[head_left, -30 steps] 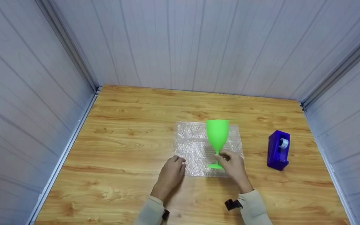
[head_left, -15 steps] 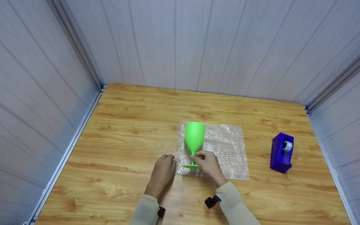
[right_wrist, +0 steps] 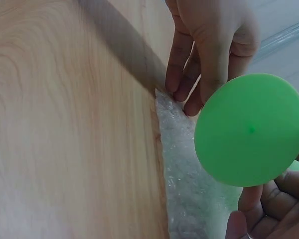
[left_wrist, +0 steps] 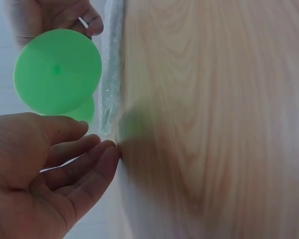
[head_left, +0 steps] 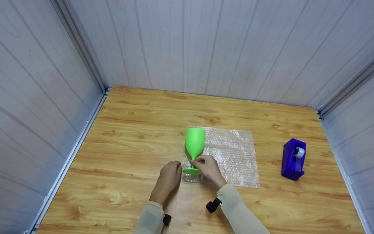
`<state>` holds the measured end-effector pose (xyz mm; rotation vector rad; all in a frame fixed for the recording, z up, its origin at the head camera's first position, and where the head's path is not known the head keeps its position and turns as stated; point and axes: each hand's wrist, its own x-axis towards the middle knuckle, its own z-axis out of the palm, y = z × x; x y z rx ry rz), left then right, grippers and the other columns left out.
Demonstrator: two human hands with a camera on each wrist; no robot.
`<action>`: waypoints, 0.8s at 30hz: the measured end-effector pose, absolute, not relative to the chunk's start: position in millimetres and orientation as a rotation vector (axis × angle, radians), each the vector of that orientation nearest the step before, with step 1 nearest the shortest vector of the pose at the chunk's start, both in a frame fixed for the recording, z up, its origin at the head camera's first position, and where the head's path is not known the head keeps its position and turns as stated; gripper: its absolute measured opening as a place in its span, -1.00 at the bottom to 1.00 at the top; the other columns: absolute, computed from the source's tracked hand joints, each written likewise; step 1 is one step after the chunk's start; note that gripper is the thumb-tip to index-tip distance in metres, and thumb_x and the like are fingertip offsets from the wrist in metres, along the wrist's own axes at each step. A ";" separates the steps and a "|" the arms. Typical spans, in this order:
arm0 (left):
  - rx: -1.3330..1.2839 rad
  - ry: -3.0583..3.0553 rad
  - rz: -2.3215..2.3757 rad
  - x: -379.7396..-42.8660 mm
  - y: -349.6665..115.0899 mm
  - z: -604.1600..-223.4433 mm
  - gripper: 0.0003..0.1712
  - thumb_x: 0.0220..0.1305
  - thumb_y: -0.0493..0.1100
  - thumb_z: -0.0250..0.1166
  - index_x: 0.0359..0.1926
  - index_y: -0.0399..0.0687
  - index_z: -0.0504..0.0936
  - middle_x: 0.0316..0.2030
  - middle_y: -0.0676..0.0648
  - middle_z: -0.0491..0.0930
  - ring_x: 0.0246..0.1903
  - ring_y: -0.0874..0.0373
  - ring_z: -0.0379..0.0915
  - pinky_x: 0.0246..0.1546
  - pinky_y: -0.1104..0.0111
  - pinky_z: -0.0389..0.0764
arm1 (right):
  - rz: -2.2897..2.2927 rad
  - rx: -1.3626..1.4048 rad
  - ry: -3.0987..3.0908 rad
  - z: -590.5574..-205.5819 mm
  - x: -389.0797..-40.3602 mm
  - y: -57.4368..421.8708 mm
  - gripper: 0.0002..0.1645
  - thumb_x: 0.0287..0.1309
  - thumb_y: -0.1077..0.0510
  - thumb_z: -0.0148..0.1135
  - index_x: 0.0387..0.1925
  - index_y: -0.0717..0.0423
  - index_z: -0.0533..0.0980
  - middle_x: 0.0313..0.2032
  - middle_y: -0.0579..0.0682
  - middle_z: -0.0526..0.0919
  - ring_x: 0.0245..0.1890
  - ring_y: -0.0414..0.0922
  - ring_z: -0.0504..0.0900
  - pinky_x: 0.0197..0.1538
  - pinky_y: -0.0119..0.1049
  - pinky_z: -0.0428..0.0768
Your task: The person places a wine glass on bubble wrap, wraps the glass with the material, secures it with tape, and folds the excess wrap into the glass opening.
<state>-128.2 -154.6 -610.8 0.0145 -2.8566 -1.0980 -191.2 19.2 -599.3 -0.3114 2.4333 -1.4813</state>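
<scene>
My right hand (head_left: 208,168) pinches the stem of a bright green goblet (head_left: 195,141). The goblet is over the left part of a bubble wrap sheet (head_left: 230,156), its bowl toward the back and its round foot toward me. In both wrist views the flat underside of the foot (right_wrist: 251,130) faces the camera, hiding much of the bowl and stem. My left hand (head_left: 168,178) rests at the sheet's near left corner, fingers extended and loosely bent. From the right wrist, those fingertips (right_wrist: 181,94) show right at the corner of the wrap.
A blue tape dispenser (head_left: 293,160) with a roll of clear tape stands right of the bubble wrap. The wooden table (head_left: 125,130) is bounded by pale panelled walls (head_left: 180,45) at the back and both sides.
My right hand has carried the goblet leftward across the bubble wrap to its left side, close to my left hand. The left hand stays near the sheet's left corner.
</scene>
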 end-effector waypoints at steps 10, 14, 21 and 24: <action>-0.027 -2.903 -1.152 -142.2 -157.6 -609.6 -0.75 0.54 -0.21 0.07 -0.20 -0.23 0.64 -0.40 -0.06 0.59 -0.35 0.02 0.57 -0.30 0.13 0.61 | -1.527 -0.303 2.438 -611.2 -189.8 15.9 -0.80 0.17 0.13 0.41 -0.39 0.22 0.72 -0.50 -0.09 0.69 -0.48 -0.24 0.56 -0.35 -0.35 0.56; 0.026 -2.909 -1.308 -156.1 -157.3 -607.0 -0.63 0.56 -0.05 0.07 -0.10 -0.28 0.63 -0.40 -0.04 0.59 -0.38 0.09 0.55 -0.30 0.14 0.61 | -1.512 -0.285 2.444 -613.0 -189.0 16.6 -0.80 0.18 0.11 0.42 -0.39 0.19 0.72 -0.51 -0.11 0.67 -0.49 -0.25 0.53 -0.38 -0.37 0.52; 0.276 -2.758 -1.650 -183.6 -150.9 -607.5 -0.20 0.44 0.28 0.12 0.25 -0.39 0.49 -0.03 -0.23 0.65 -0.03 -0.06 0.60 -0.01 0.08 0.61 | -1.509 -0.294 2.419 -614.9 -190.3 18.4 -0.76 0.22 0.06 0.40 -0.43 0.15 0.68 -0.58 -0.13 0.60 -0.70 -0.28 0.41 -0.65 -0.42 0.40; 0.387 -2.690 -1.724 -194.2 -145.1 -607.8 -0.10 0.35 0.37 0.18 0.28 -0.37 0.47 0.05 -0.26 0.62 0.04 -0.09 0.57 0.03 0.07 0.58 | -1.518 -0.297 2.411 -615.2 -191.3 19.1 -0.76 0.22 0.06 0.40 -0.43 0.16 0.68 -0.59 -0.15 0.58 -0.65 -0.27 0.43 -0.61 -0.42 0.41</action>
